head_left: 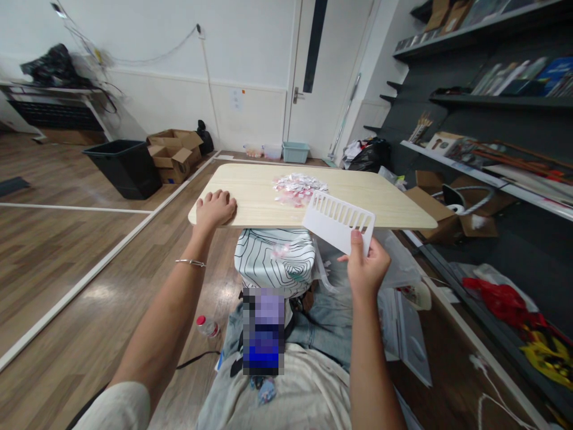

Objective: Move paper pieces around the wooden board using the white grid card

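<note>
A white slotted plate is tilted across the table's near edge, right of its middle; whether it touches the wood cannot be told. The right hand grips its lower right corner, thumb on top. Just beyond, a loose pile of white and pink slips lies between the plate and the far edge of the pale, round-cornered table. At the near left corner the left hand rests palm down, fingers loosely bent. Below the near edge are a line-patterned cloth cover and a clear plastic tub. Farther out, a black bin and an open cardboard box stand on the plank floor, with a white door behind and dark, laden shelves along the right.
</note>
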`<move>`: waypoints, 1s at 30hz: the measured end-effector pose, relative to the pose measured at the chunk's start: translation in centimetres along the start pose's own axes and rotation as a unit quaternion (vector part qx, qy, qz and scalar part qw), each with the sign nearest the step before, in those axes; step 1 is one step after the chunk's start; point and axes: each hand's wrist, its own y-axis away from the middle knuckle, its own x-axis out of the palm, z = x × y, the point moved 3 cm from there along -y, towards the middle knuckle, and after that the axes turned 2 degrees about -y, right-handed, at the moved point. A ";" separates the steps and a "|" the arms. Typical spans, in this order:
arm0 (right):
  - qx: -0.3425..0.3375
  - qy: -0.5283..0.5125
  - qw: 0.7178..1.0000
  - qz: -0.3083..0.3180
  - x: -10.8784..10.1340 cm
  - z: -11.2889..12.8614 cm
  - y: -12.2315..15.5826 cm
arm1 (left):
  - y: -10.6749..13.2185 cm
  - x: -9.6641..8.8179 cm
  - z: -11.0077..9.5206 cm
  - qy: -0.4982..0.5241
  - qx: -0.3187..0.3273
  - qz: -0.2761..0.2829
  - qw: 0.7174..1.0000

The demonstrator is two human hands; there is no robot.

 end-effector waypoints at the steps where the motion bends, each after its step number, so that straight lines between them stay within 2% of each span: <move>1: 0.000 -0.005 1.000 -0.002 -0.1 0.2 0.0 | 0.0 0.0 0.0 -0.001 0.000 0.000 1.000; 7: -0.002 -0.025 0.999 -0.025 0.0 0.5 0.1 | 0.0 0.1 0.1 0.006 0.003 -0.005 1.000; 18: 0.009 -0.004 1.000 -0.008 0.2 0.1 0.1 | 0.0 0.0 0.0 0.012 0.002 -0.010 1.000; 22: 0.008 0.000 1.000 -0.002 -0.1 0.4 0.1 | 0.2 -0.1 0.0 0.029 0.008 -0.033 0.999; 25: 0.003 0.010 1.000 -0.003 -0.1 0.7 0.2 | 1.4 -0.1 0.2 0.090 0.003 -0.065 0.994; 27: 0.000 0.011 1.000 -0.006 -0.1 0.8 0.1 | 3.2 -0.3 0.5 0.192 -0.001 -0.102 0.976; 28: 0.000 0.010 1.000 -0.007 -0.1 0.8 0.1 | 4.4 -0.3 0.6 0.257 0.002 -0.128 0.958; 30: -0.001 0.004 1.000 -0.008 -0.1 0.8 0.1 | 7.8 -0.4 0.8 0.386 0.013 -0.188 0.903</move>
